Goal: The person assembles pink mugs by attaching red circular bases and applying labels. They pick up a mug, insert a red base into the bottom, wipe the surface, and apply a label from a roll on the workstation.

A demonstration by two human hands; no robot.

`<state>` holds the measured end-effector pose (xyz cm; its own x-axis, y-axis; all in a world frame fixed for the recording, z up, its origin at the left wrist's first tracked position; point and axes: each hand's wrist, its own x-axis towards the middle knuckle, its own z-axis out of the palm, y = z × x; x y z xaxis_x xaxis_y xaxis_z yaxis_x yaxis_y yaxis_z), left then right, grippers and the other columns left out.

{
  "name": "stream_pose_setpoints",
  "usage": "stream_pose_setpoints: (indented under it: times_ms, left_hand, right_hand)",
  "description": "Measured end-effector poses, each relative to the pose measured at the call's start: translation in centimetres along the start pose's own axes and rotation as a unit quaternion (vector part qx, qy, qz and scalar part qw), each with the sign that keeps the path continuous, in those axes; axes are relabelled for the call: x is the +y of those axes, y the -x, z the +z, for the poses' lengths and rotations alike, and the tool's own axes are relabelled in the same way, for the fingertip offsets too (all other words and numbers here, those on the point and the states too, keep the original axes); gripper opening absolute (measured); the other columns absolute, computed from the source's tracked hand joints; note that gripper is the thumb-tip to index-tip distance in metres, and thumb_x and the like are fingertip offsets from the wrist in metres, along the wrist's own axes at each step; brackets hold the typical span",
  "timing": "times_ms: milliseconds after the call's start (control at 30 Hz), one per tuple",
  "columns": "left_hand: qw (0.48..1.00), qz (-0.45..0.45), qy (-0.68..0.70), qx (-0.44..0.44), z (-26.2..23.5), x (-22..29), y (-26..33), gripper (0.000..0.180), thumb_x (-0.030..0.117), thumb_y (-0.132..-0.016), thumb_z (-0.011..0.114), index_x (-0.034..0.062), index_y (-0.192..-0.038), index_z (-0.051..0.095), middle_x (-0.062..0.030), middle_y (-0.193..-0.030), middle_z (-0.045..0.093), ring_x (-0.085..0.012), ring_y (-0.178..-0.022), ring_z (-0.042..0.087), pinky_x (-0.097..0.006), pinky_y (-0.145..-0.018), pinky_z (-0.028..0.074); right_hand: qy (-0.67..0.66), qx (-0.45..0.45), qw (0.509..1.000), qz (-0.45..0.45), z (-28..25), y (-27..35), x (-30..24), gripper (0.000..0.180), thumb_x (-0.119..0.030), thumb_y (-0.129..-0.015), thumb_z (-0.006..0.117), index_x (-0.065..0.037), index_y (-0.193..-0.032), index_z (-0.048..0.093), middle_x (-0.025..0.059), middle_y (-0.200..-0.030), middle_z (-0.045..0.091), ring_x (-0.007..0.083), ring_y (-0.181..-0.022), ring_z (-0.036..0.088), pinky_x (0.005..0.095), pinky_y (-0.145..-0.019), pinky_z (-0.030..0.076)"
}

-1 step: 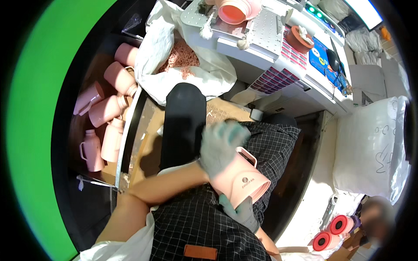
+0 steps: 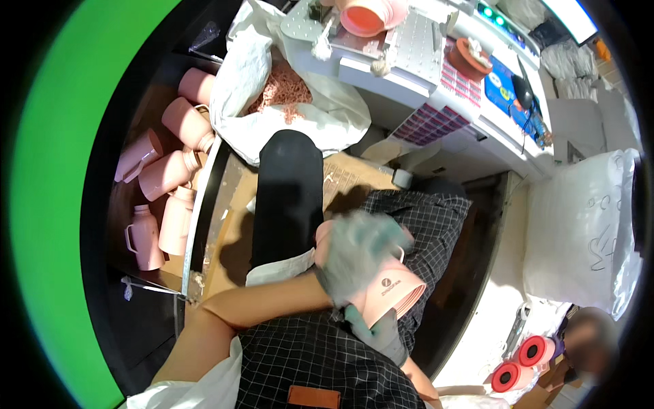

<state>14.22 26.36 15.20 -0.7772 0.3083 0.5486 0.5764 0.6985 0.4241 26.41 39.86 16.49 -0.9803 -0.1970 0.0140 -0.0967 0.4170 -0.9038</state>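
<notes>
Blurred left hand [image 2: 357, 255] over pink mug [image 2: 392, 290]

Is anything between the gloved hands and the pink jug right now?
Nothing visible. The left hand in a grey-green glove lies directly on top of the pink jug, and the right hand grips it from below. Both are in contact over the checked apron, though the left hand is motion-blurred.
</notes>
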Motion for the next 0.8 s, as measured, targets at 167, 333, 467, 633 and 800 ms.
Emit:
stream_pose_setpoints:
  times_ms: [167, 333, 467, 633, 800]
  left_hand:
    - [0.997, -0.072, 0.006, -0.035, 0.4, -3.6, 1.1, 0.042, 0.015, -0.074, 0.069, 0.0152, -0.116, 0.067, -0.0056, -0.112, 0.062, -0.0316, -0.103, 0.056, -0.047, -0.083, 0.043]
    - [0.989, -0.069, 0.099, 0.088, 0.1, 1.9, -0.6, 0.034, 0.010, -0.075, 0.067, 0.0144, -0.109, 0.070, -0.0037, -0.108, 0.064, -0.0305, -0.096, 0.059, -0.047, -0.081, 0.043]
    - [0.998, -0.066, 0.010, -0.003, -1.0, -2.2, 0.0, 0.045, 0.025, -0.072, 0.075, 0.0136, -0.115, 0.067, -0.0028, -0.110, 0.063, -0.0268, -0.098, 0.060, -0.044, -0.085, 0.044]
    - [0.948, -0.101, -0.117, 0.277, 2.9, 2.5, -0.7, 0.035, 0.020, -0.085, 0.072, 0.0101, -0.118, 0.065, -0.0040, -0.112, 0.063, -0.0295, -0.098, 0.063, -0.043, -0.087, 0.049]
    - [0.985, -0.033, -0.162, -0.054, 1.4, -7.4, -1.3, 0.035, 0.016, -0.080, 0.065, 0.0124, -0.115, 0.067, -0.0106, -0.117, 0.064, -0.0342, -0.101, 0.058, -0.047, -0.078, 0.044]
  right_hand:
    - [-0.033, -0.153, 0.970, 0.185, -1.8, -0.9, -1.6, 0.034, -0.018, -0.089, 0.078, -0.003, -0.119, 0.074, 0.0174, -0.104, 0.076, 0.0358, -0.090, 0.074, 0.0433, -0.080, 0.058]
    - [0.022, -0.026, 0.999, -0.025, 0.2, 1.3, 2.2, 0.034, -0.019, -0.088, 0.080, 0.002, -0.114, 0.073, 0.0182, -0.096, 0.076, 0.0370, -0.083, 0.075, 0.0437, -0.074, 0.058]
    - [0.019, -0.032, 0.996, 0.075, -0.6, -1.2, -1.6, 0.026, -0.019, -0.093, 0.076, 0.001, -0.110, 0.075, 0.0203, -0.095, 0.076, 0.0363, -0.082, 0.075, 0.0428, -0.071, 0.058]
    - [-0.006, -0.006, 1.000, -0.020, 0.2, -0.4, 0.0, 0.033, -0.021, -0.094, 0.075, 0.001, -0.119, 0.071, 0.0218, -0.098, 0.075, 0.0368, -0.089, 0.074, 0.0438, -0.077, 0.058]
    - [0.055, -0.052, 0.997, 0.026, -1.8, -1.9, -3.0, 0.030, -0.017, -0.094, 0.073, -0.001, -0.119, 0.072, 0.0211, -0.113, 0.073, 0.0397, -0.100, 0.072, 0.0471, -0.088, 0.057]
